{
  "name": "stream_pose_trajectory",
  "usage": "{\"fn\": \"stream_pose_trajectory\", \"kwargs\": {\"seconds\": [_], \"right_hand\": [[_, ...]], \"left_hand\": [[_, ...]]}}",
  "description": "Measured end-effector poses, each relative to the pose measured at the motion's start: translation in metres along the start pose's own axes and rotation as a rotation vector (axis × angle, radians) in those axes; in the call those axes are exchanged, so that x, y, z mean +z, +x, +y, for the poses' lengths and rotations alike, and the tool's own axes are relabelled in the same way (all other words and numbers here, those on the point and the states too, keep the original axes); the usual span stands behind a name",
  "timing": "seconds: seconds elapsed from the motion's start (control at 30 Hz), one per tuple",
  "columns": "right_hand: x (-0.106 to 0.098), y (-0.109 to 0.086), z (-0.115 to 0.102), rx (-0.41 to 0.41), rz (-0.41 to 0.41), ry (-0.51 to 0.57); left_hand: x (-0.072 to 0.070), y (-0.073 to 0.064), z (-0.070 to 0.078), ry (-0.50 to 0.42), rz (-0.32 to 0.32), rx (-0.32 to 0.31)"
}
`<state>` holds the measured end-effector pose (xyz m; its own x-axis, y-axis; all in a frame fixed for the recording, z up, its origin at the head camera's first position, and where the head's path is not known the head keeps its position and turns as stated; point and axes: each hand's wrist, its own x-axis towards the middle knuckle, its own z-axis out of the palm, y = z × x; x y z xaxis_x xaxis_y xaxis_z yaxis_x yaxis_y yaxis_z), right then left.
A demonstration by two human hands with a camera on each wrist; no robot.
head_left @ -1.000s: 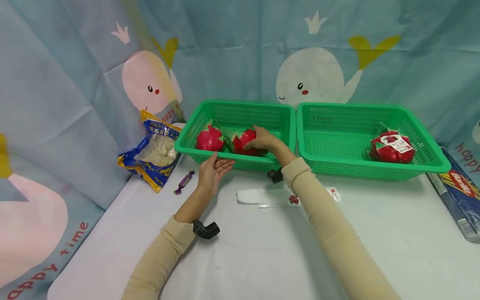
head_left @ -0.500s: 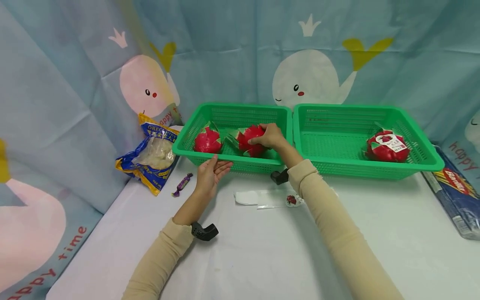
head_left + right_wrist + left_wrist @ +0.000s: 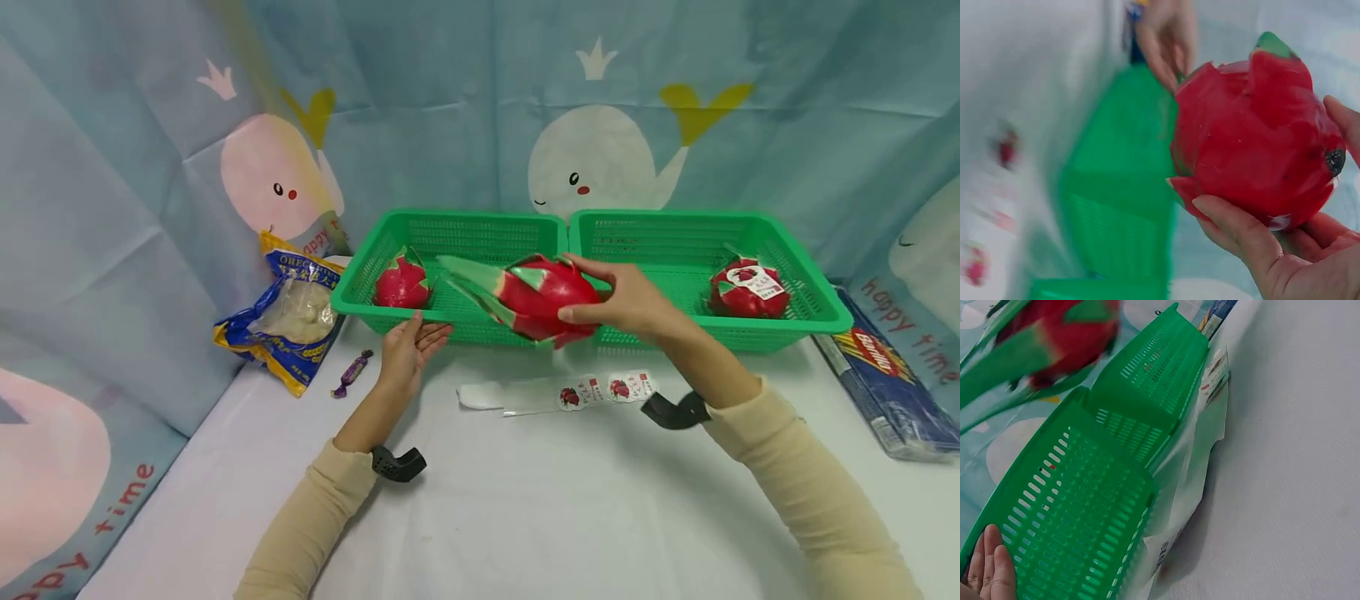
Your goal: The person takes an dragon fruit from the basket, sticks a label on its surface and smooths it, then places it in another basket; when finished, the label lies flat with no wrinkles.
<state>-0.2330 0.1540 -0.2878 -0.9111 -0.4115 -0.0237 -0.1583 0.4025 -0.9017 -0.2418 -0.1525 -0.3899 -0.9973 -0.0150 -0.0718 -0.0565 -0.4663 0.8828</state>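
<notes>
My right hand (image 3: 626, 300) grips a large red dragon fruit (image 3: 551, 300) with long green scales pointing left, raised in front of the left green basket (image 3: 472, 218). In the right wrist view its thumb and fingers wrap the fruit's (image 3: 1247, 137) dark stem end. My left hand (image 3: 408, 354) is at that basket's front rim, thumb tip at the rim and fingers fairly straight; in the left wrist view the fingers (image 3: 1002, 575) lie against the basket's wall. Another dragon fruit (image 3: 402, 283) sits in the left end of this basket.
A second green basket (image 3: 645, 218) adjoins on the right, holding a labelled dragon fruit (image 3: 738, 296). A strip of stickers (image 3: 525, 396) lies in front. At left are a pasta bag (image 3: 296, 312) and purple-wrapped candy (image 3: 351, 373); a blue pasta pack (image 3: 885, 375) lies far right.
My right hand has lifted the dragon fruit out of the left basket and brought it toward me and to the right. My left hand stays at the rim. The view has shifted slightly.
</notes>
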Motion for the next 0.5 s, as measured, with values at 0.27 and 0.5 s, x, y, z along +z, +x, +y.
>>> {"fn": "stream_pose_trajectory", "kwargs": {"seconds": [0.27, 0.5], "right_hand": [[0.041, -0.077, 0.054, -0.029, -0.118, -0.048], [0.069, -0.091, 0.071, -0.057, -0.028, -0.262]], "left_hand": [[-0.002, 0.0, 0.003, -0.029, 0.02, 0.018], [-0.001, 0.001, -0.003, -0.039, 0.03, 0.031]]}}
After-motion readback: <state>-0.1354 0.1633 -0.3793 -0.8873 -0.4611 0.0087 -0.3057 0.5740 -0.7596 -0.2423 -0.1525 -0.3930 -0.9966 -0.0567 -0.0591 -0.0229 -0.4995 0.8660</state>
